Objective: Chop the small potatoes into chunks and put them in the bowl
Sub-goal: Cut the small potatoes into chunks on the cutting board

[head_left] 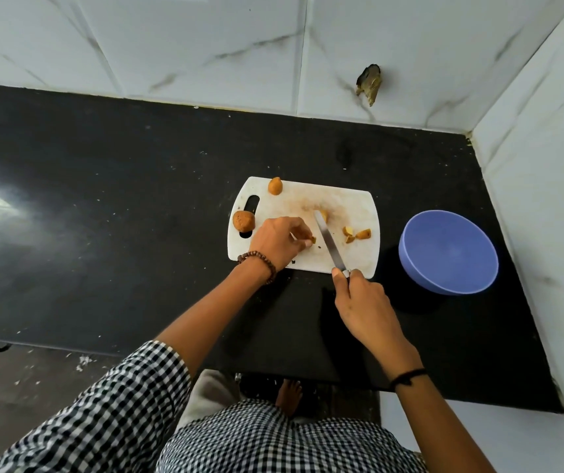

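A white cutting board (pixel 355 206) lies on the black counter. My left hand (pixel 275 240) rests on the board and pinches a small potato piece (pixel 312 240) at its fingertips. My right hand (pixel 364 302) grips a knife (pixel 329 243) by the handle, with the blade angled across the board just right of that piece. Another piece (pixel 323 215) lies by the blade tip. Three cut chunks (pixel 357 234) sit on the board's right side. One whole small potato (pixel 275 186) stands at the board's far edge, another (pixel 243 221) at its left edge. The blue bowl (pixel 448 252) stands right of the board.
The black counter (pixel 120 199) stretches wide to the left. White marble-look tiled walls close it off at the back and on the right, with a damaged hole (pixel 369 84) in the back wall. The counter's front edge runs near my body.
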